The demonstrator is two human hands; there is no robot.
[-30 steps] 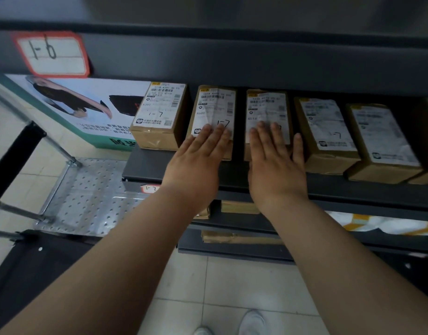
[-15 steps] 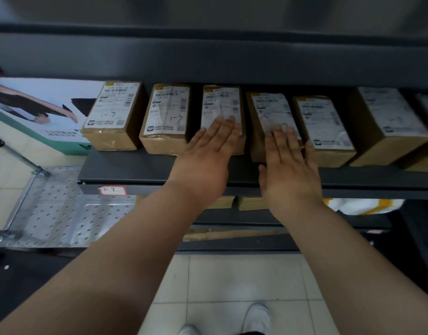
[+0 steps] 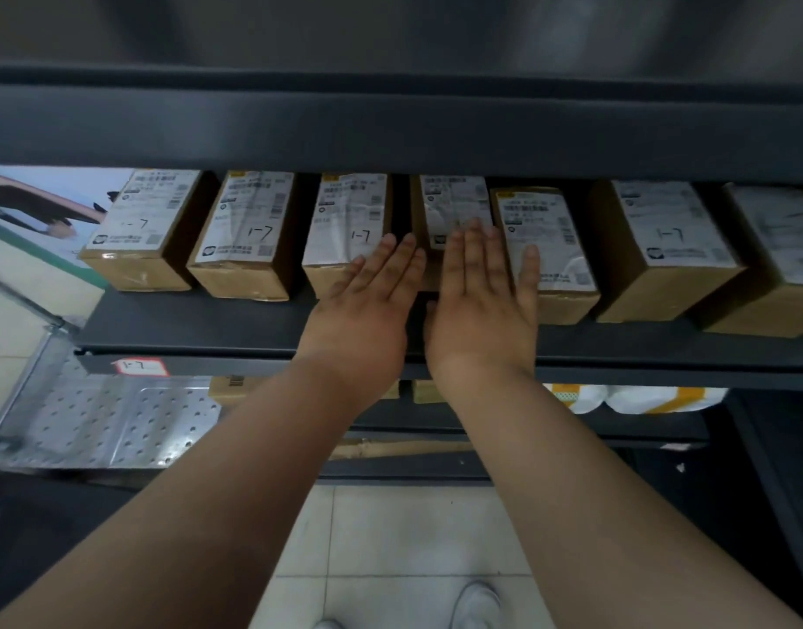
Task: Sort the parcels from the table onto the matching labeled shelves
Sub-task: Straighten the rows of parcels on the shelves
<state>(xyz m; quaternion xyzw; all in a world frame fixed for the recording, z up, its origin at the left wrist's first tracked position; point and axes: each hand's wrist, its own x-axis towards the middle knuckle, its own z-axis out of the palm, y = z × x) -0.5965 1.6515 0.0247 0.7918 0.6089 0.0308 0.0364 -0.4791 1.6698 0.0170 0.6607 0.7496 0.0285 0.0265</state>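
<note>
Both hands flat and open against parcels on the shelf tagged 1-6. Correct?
No. The shelf tag reads 1-7, not 1-6, as the head view shows. The left hand and right hand do lie flat and open against the parcels.

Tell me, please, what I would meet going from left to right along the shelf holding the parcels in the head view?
Poster → first parcel → second parcel → third parcel → fourth parcel, set further back → fifth parcel → sixth parcel → seventh parcel, blurred at the edge.
</note>
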